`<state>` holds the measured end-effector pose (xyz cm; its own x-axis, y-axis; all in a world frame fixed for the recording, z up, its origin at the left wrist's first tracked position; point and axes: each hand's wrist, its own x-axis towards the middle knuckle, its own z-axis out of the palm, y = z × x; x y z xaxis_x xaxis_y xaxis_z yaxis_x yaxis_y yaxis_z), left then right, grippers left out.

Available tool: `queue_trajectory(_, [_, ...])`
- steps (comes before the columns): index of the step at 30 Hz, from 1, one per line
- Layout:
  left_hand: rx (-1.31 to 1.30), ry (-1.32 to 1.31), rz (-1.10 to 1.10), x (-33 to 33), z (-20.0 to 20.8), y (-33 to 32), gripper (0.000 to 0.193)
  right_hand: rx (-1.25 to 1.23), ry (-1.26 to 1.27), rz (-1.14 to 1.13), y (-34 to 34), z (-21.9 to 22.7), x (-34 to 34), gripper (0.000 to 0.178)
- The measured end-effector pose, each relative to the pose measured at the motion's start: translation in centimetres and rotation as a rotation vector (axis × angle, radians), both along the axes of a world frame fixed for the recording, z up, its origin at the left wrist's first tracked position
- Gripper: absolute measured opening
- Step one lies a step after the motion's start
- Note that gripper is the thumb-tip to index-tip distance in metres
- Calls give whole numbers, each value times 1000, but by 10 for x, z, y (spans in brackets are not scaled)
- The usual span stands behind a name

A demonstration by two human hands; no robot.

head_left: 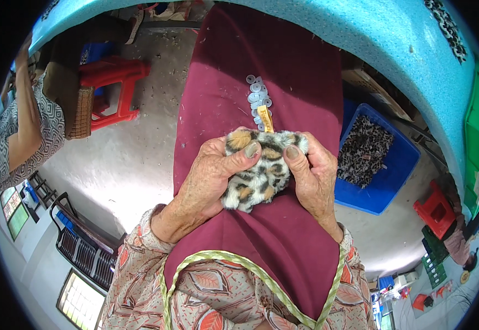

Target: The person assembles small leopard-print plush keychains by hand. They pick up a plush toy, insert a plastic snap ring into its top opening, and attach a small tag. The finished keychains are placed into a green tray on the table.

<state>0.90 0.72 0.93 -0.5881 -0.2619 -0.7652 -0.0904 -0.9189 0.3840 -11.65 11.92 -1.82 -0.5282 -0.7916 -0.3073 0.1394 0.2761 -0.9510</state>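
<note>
- Blue speckled bench, curving across the top and down the right by the fisheye bend.
- Blue bin on the grey floor to the right — dark-and-white patterned bits heaped in it.
- Green tray at the far right edge.
- Red plastic stool at upper left, near another person in a geometric-patterned top.
- A second red stool, beyond the bin.
- Dark slatted seat at lower left — a bright, barred window just below it in view.
</note>
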Motion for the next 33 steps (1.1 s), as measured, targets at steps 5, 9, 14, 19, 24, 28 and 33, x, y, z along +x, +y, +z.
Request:
queue_trajectory(5, [-155, 51, -36, -11, 7, -1, 21, -59, 75, -45, 0, -3, 4, 18])
queue_trajectory(9, [-224, 76, -39, -10, 6, -7, 25, -114, 352, 218, -6, 3, -26, 9])
queue_trajectory(14, [-282, 62, -31, -4, 10, -18, 22, -68, 450, -100, -3, 76, -118, 11])
queue_trajectory(19, [-294, 9, 39, 3, 7, -16, 19, 10, 870, -469, -1, 78, -224, 17])
queue_trajectory(24, [-254, 13, 35, 8, 4, -18, 15, 50, 1244, -569, -11, 38, -299, 28])
queue_trajectory(28, [-279, -4, 39, 6, 1, -20, 14, -15, 1119, -559, -45, 40, -330, 30])
queue_trajectory(33, [-284, 18, 48, 3, -4, -20, 13, -122, 1007, -329, -80, 34, -357, 29])
